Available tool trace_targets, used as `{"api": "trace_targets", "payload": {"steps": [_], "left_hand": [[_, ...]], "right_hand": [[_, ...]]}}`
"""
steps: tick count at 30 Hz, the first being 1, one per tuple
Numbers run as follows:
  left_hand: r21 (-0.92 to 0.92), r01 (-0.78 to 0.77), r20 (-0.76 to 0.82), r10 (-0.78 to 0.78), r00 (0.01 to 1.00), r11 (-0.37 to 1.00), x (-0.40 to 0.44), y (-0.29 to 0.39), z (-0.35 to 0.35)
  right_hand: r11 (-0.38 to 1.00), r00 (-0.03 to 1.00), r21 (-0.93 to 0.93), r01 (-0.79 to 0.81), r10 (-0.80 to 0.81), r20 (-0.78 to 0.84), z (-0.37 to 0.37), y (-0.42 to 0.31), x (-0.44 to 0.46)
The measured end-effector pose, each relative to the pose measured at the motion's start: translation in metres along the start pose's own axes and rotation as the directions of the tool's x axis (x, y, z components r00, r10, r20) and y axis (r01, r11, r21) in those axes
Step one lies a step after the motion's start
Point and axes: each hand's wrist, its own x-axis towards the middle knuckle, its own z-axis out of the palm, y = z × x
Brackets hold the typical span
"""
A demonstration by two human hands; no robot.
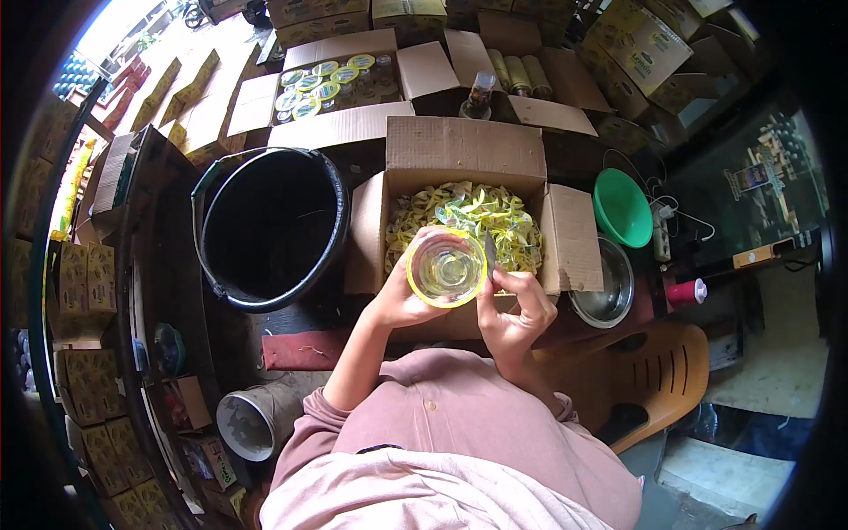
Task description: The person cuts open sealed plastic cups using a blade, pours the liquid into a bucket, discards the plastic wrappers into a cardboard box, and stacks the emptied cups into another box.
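A clear plastic cup [444, 269] with a yellow rim faces me, gripped by my left hand [405, 287] around its side. Between the thumb and fingers of my right hand [517, 314] is a small knife [490, 249], its blade pointing up along the cup's right rim. Whether the blade touches the rim, I cannot tell. Just beyond both hands stands an open cardboard box [465, 150], filled with yellow-green and clear plastic scraps [508, 221].
A black bucket [343, 208] stands to the left. On the right are a green bowl [623, 208], a metal bowl [621, 300] and an orange chair [676, 371]. Behind, an open carton [344, 121] holds several lidded cups. A jar [478, 97] stands beside it.
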Motion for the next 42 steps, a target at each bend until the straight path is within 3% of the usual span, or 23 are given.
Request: {"api": "trace_targets", "payload": {"steps": [8,23,26,29,32,36,42], "left_hand": [[-0.092,0.075,-0.018,-0.077,0.997,0.993,0.002,0.007,0.0],[-0.065,0.153,0.208,-0.137,0.969,0.986,0.002,0.0,-0.004],[-0.249,0.215,0.188,-0.171,0.967,0.944,0.001,-0.01,-0.004],[-0.317,0.281,0.159,-0.242,0.957,0.906,0.003,-0.008,0.0],[-0.536,0.225,0.113,-0.195,0.974,0.814,0.003,-0.015,0.001],[-0.545,0.198,0.066,-0.194,0.979,0.815,0.002,-0.016,0.004],[-0.385,0.197,0.072,-0.183,0.98,0.902,0.001,-0.016,0.007]], "right_hand": [[0.999,0.999,0.034,-0.031,0.03,0.032,-0.001,0.0,-0.002],[1.0,1.0,-0.026,-0.011,0.011,0.009,-0.002,0.007,0.003],[0.998,0.999,-0.037,-0.049,0.05,0.005,0.0,0.008,0.004],[0.989,0.989,0.002,-0.149,0.149,-0.023,0.003,0.01,0.002],[0.99,0.989,0.008,-0.144,0.144,-0.022,0.002,0.01,0.001],[0.996,0.996,0.016,-0.088,0.088,-0.005,0.004,0.007,0.001],[0.999,0.999,-0.019,-0.046,0.047,0.016,0.004,0.007,0.004]]}}
